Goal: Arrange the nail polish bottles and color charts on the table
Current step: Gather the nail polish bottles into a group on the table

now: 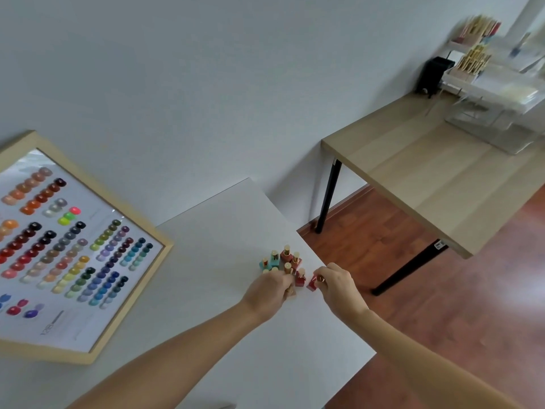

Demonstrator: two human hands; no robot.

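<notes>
We count one white table point(224, 335), one framed color chart point(67, 252), and a small cluster of nail polish bottles point(284, 262) with gold caps near the table's right edge. In that cluster we can make out two teal bottles point(269, 261) on the left and about five red or pink ones to their right; a few more caps peek out from behind our left hand, so the exact total we cannot tell.

The chart lies on the left side of the table, well apart from the bottles, its rows of colored swatches facing up inside a pale wooden frame.

Our left hand point(269, 293) reaches in from the near side and sits on the near edge of the cluster, fingers curled around a gold-capped bottle that is mostly hidden beneath them. Our right hand point(336, 286) is just to the right, thumb and fingertips pinching one red bottle point(313, 282) by its cap, tilted and slightly apart from the rest of the group.

Farther right stands one wooden table point(442, 184) with black legs, carrying a blurred clear organizer point(489, 84) and a black box point(433, 73).
</notes>
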